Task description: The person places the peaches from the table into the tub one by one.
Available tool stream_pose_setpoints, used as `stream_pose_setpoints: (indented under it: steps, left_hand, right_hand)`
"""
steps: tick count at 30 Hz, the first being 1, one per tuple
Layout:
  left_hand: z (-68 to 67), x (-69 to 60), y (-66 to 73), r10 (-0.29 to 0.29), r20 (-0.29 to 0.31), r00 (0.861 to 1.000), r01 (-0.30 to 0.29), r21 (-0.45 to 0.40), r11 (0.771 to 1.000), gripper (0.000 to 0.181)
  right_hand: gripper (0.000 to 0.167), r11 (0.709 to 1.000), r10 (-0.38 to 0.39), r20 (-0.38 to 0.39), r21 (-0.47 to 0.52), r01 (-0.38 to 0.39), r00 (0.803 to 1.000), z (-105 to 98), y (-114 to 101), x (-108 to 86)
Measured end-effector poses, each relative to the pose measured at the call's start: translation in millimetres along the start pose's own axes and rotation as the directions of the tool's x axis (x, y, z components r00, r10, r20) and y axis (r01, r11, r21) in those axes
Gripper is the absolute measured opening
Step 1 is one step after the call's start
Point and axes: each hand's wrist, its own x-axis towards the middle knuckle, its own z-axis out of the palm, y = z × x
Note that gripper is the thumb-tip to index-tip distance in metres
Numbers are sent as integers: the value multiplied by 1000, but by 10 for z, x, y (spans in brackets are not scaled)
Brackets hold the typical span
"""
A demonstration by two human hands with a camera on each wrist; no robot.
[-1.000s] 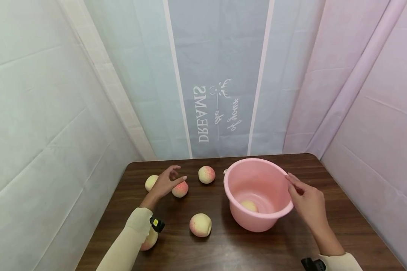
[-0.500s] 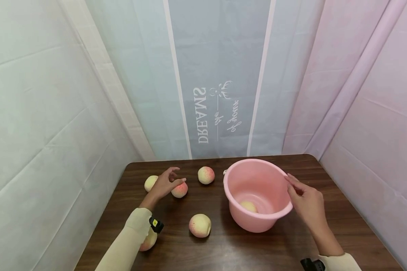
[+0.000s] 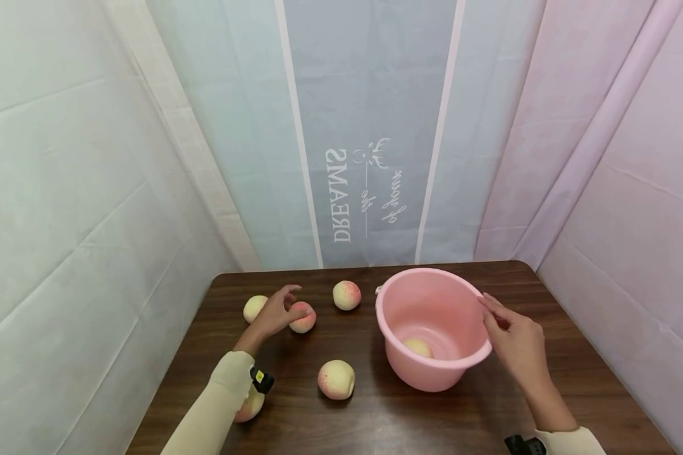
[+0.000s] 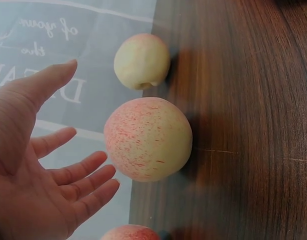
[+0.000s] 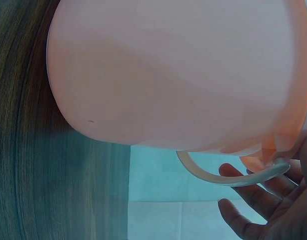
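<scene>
A pink bucket [image 3: 432,376] stands on the right half of the table, with one peach [image 3: 418,347] lying inside at the bottom. My right hand [image 3: 516,338] grips its right rim between thumb and fingers; in the right wrist view the fingers [image 5: 256,197] reach past the pale handle [image 5: 208,176]. At the left, my left hand [image 3: 274,316] hovers with spread fingers beside a red-tinted peach [image 3: 302,318]. The left wrist view shows that hand's palm [image 4: 33,175] and a gap between its thumb and fingers, with a blushed peach [image 4: 148,140] close to the fingertips.
Other peaches lie about: one at the back [image 3: 347,295], one left of my left hand [image 3: 255,308], one at the front middle [image 3: 337,380], and one partly under the left forearm [image 3: 250,404]. Cloth walls [image 3: 370,95] enclose the dark wooden table [image 3: 393,423].
My left hand has dipped slightly, its thumb now lower over the red-tinted peach. The right hand, the bucket and the peaches have stayed in place.
</scene>
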Motion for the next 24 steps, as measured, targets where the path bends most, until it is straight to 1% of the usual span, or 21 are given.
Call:
stream_pose_setpoints:
  steps: [7,13,16,24]
  left_hand:
    - [1,1,-54,-1,12,1000,1,49,999,70]
    - [-14,-10,-75,10,24,1000,-11,38,999,75]
    - [-13,-7,-87,5,28,1000,-6,29,1000,76]
    - [9,10,-141,-13,41,999,11,44,999,76]
  right_hand:
    - [27,1000,3,0,6,-3,1000,3,-2,-13]
    - [27,1000,5,-5,7,-5,1000,2,-13,-21]
    - [27,1000,0,-9,8,0,1000,0,-20,-24]
    - [26,1000,-11,-19,-3,11,1000,9,-10,-30]
